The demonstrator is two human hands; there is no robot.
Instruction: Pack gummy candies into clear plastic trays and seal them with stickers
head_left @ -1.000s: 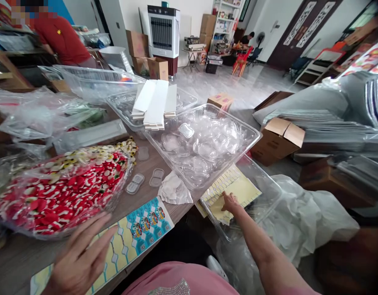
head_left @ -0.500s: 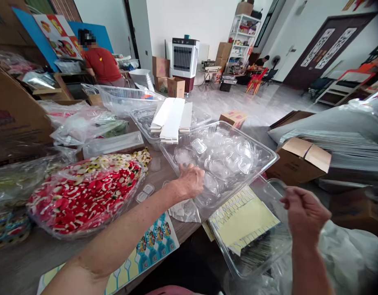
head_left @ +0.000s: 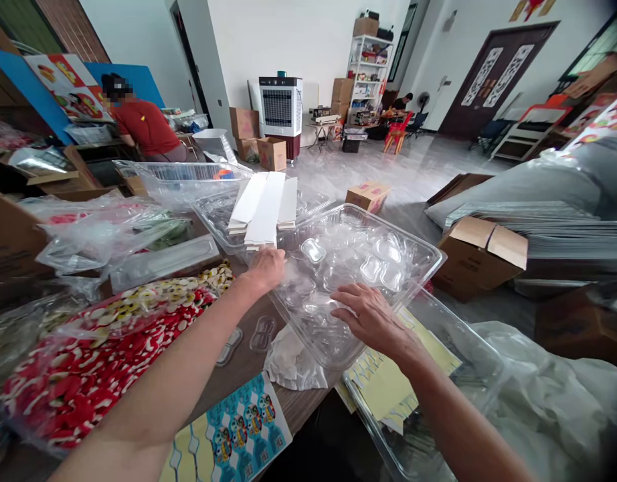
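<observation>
A clear plastic tray full of clear blister shells sits on the table's right end. My left hand is at the tray's near-left rim, fingers curled and hidden behind the back of the hand. My right hand lies inside the tray, fingers spread over the shells, palm down. Below it, off the table edge, a second clear tray holds yellow backing sheets. Two loose shells lie on the table beside a crumpled white sheet.
A bag of red and white pieces fills the table's left. A blue sticker sheet lies at the near edge. White card strips rest on another tray behind. A person in red sits far left. A cardboard box stands right.
My right hand came down from the air over the lower tray into the shell tray. My left hand shifted from among the shells to the tray's left rim.
</observation>
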